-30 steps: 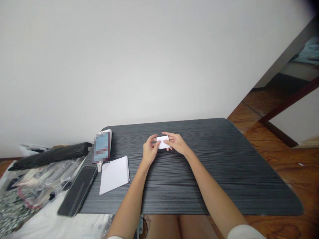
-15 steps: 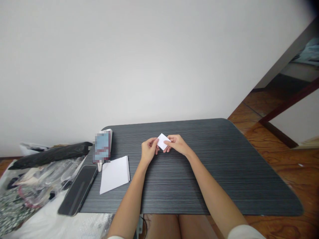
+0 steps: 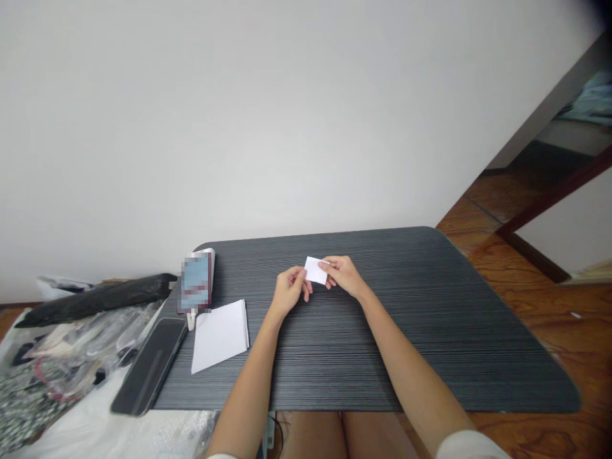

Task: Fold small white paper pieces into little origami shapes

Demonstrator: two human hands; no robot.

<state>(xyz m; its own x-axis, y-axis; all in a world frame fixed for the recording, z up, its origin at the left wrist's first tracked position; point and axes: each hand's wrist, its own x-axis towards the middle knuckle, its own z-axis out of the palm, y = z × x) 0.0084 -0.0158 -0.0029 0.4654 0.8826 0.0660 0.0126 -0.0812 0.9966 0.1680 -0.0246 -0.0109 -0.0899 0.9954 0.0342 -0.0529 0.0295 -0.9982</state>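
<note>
A small piece of folded white paper is held between my two hands, over the middle of the dark table. My left hand pinches its left edge between thumb and fingers, with the other fingers curled loosely below. On the right side, my right hand has its thumb on top of the paper and its fingers behind it. The fingers under the paper are partly hidden.
To the left lies a stack of white paper sheets. A black phone overhangs the table's left edge. Behind the stack stands a box with a blurred front. Plastic-wrapped items are heaped beside the table; a white wall rises behind it.
The small paper has turned from a diamond position to a nearly level one. My left hand has shifted slightly right and down; my right hand keeps its grip.
</note>
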